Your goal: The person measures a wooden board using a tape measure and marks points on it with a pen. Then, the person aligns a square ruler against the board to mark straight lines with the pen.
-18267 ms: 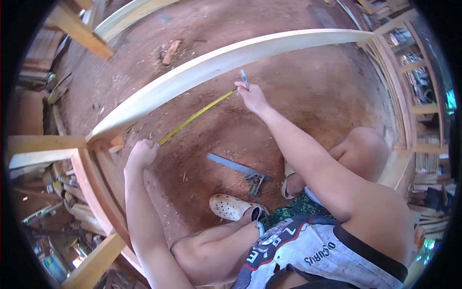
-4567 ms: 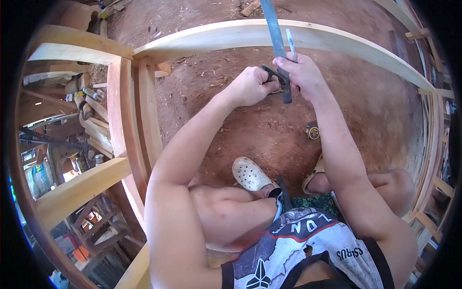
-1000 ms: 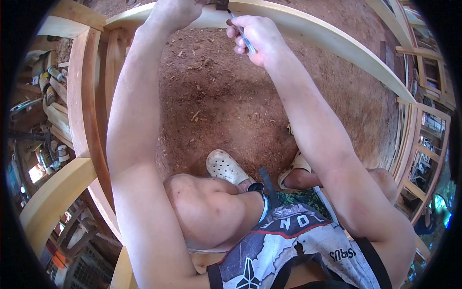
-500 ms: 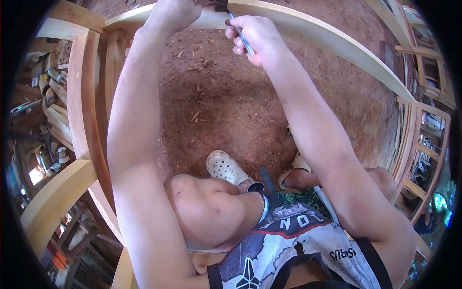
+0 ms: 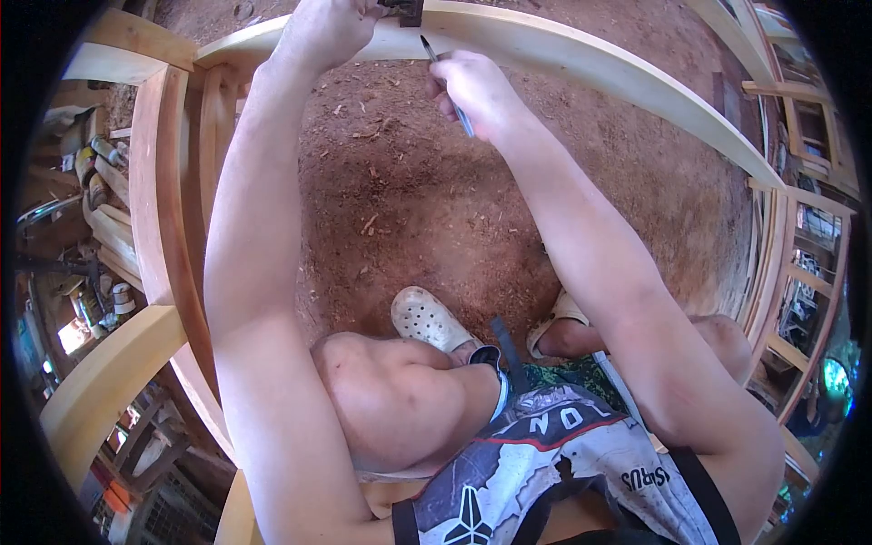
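Note:
My right hand (image 5: pixel 477 91) is closed around a pen (image 5: pixel 465 121) with a bluish barrel. The pen's dark tip points up and away from me, just in front of the pale wooden beam (image 5: pixel 554 47). At the top edge of the view, my left hand (image 5: pixel 331 34) has its fingers closed on a small dark brown piece (image 5: pixel 411 13). That piece lies against the beam's near face and upper edge. The picture edge cuts off part of it and some of my left fingers, so its full shape is hidden.
A wooden post (image 5: pixel 156 182) joins the beam at the left. A curved-looking timber (image 5: pixel 113 381) crosses the lower left. Wood shavings lie on the dirt floor (image 5: pixel 409 182) between my arms, near my white clog (image 5: pixel 427 318). Wooden frames (image 5: pixel 804 282) stand at the right.
My right hand and the pen have drawn back slightly toward me, and the pen tip has come away from the dark piece. My left hand stays almost in place.

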{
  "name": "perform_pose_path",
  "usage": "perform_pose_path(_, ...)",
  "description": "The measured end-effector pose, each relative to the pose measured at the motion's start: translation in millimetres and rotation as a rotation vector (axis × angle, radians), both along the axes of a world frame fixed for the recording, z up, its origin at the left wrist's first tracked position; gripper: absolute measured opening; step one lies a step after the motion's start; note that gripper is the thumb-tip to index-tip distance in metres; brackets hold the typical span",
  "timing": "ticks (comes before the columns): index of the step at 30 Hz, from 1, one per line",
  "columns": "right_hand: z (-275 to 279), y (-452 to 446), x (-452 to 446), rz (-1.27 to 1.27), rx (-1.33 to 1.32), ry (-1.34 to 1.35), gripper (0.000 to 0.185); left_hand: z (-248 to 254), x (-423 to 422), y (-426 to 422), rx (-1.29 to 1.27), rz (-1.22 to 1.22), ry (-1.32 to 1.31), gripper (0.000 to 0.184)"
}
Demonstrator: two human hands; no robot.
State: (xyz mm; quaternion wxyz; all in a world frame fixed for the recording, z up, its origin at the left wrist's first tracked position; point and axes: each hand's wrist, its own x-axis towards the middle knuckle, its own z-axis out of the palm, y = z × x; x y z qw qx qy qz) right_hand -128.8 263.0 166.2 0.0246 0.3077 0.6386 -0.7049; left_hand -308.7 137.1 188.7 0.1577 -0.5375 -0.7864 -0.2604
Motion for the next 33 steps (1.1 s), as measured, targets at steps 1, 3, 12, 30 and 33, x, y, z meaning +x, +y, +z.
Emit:
perform_pose_path(1, -5, -1, 2, -0.021, 0.065, -0.022, 0.021, 0, 1, 0, 0.033, -0.008, -0.009, 0.008)
perform_pose_path(3, -19, 0, 3, -0.043, 0.129, -0.045, 0.021, 1, 1, 0, 0.044, -0.044, -0.008, 0.007)
perform_pose_path(12, -34, 9, -7, -0.010, 0.269, -0.005, 0.021, 4, 8, 11, 0.086, -0.109, -0.024, 0.007)
perform_pose_path(30, -25, 4, -10, -0.044, 0.194, -0.011, 0.025, 13, 7, 13, -0.110, -0.029, -0.028, 0.011)
perform_pose_path(33, -21, 1, -12, -0.054, 0.189, 0.003, 0.025, 15, 8, 10, -0.099, -0.057, -0.022, 0.012)
